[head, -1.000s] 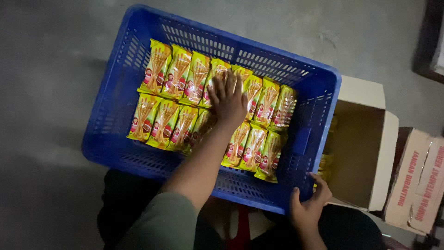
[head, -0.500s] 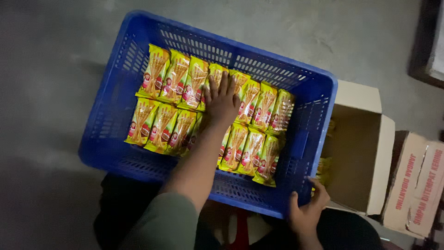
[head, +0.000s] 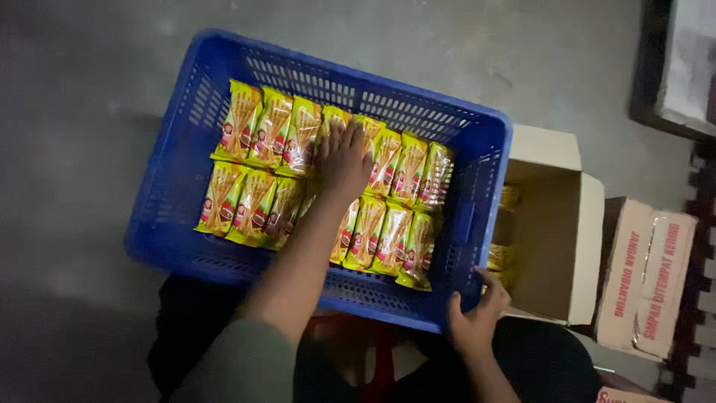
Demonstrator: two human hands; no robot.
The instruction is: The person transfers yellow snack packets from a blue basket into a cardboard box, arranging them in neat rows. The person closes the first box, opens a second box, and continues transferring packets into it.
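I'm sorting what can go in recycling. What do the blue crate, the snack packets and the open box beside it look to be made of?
Blue crate: rigid moulded plastic, judging by its slotted lattice walls and even colour. Snack packets: thin glossy film, plastic or foil-lined, since they catch glints; which one is unclear. Open box: matte brown corrugated cardboard, with folded flaps. The left hand rests on the packets; the right hand holds the crate's corner.

— What sort of place is this?
— A storeroom or packing area, by the look of it. The floor (head: 89,89) is bare grey concrete and dimly lit.
— What else shows it?
— A blue plastic crate (head: 186,216) holds two rows of identical yellow snack packets (head: 257,130), and cardboard cartons (head: 574,224) stand open just beside it, with another printed carton (head: 645,276) further right.
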